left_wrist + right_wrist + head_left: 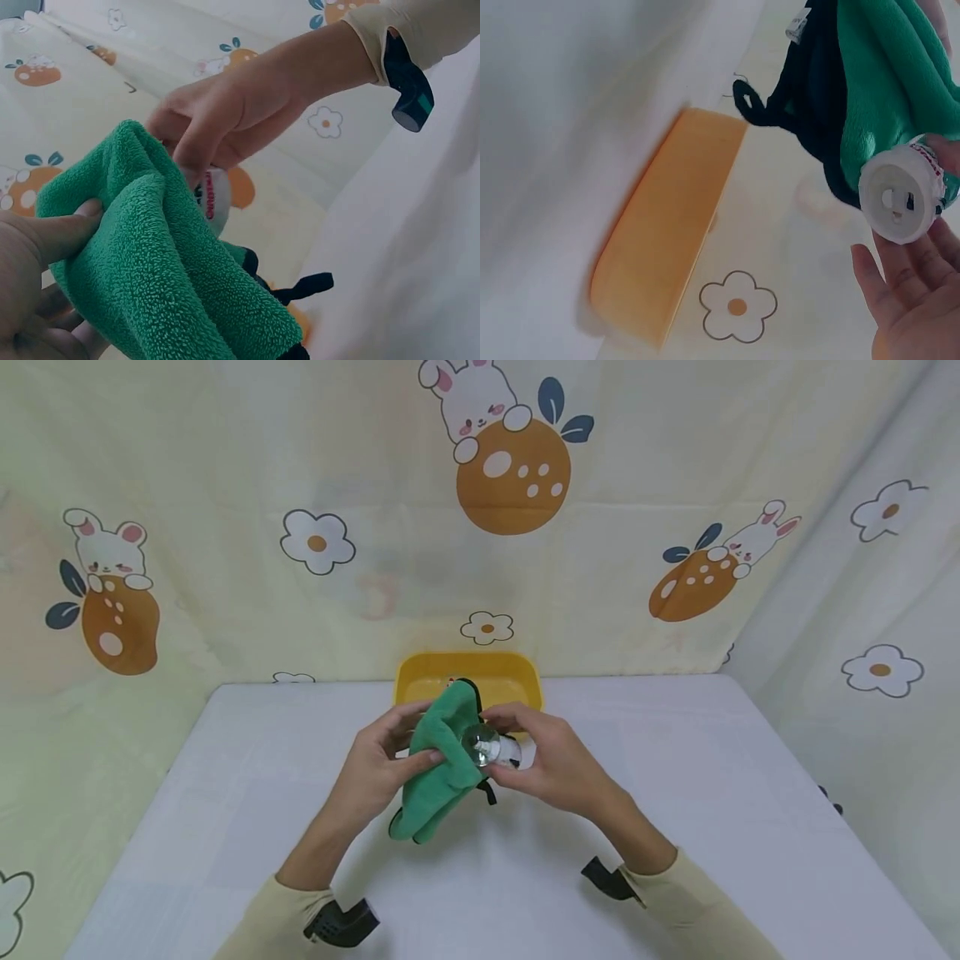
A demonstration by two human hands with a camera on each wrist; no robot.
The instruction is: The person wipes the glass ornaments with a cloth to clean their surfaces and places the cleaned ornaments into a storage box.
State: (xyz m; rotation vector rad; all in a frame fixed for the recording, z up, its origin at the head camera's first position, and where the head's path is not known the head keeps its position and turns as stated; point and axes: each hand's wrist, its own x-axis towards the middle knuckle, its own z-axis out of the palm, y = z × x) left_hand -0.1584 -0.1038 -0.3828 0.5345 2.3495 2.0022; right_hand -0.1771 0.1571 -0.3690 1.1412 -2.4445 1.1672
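My left hand (380, 768) holds a green terry cloth (442, 768) with dark edging, its thumb on the front and fingers behind. Between the thumb and fingers of my right hand (551, 764) is a small snow globe (483, 745), with a clear dome and white base. The dome touches the cloth, which partly hides it. In the right wrist view the hollow underside of the base (897, 196) faces the camera. Red lettering shows on the base (215, 199) in the left wrist view. A dark loop (307, 287) hangs from the cloth's edge.
Behind the hands, a yellow tray (468, 664) stands at the back edge of the white table (285, 793). A small red and white bit shows in it, mostly covered by the cloth. Printed curtains (225, 460) enclose the table at the back and sides.
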